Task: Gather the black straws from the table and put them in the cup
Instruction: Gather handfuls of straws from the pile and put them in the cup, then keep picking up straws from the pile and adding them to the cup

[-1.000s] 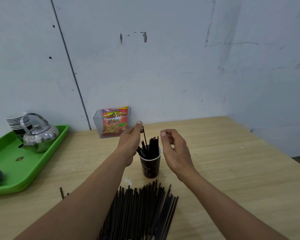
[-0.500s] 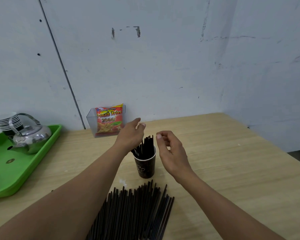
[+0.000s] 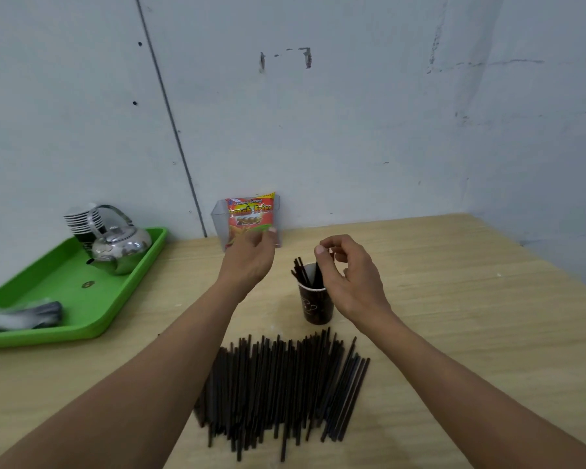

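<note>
A dark paper cup (image 3: 315, 308) stands upright on the wooden table (image 3: 471, 326) with several black straws (image 3: 300, 270) sticking out of it. A large pile of black straws (image 3: 281, 387) lies flat just in front of the cup. My left hand (image 3: 251, 260) hovers to the left of the cup, fingers loosely apart and holding nothing. My right hand (image 3: 351, 279) is at the cup's right rim. Its thumb and curled fingers are pinched together just above the straw tips, with nothing visibly between them.
A green tray (image 3: 129, 289) at the left carries a metal kettle (image 3: 122, 247), a stack of cups (image 3: 82, 220) and a blurred grey object (image 3: 24, 316). A snack bag (image 3: 251, 214) in a clear holder stands against the back wall. The table's right edge is near.
My left hand held a straw over the cup, let it go into the cup, and has now drawn away to the left. My right hand stayed beside the cup.
</note>
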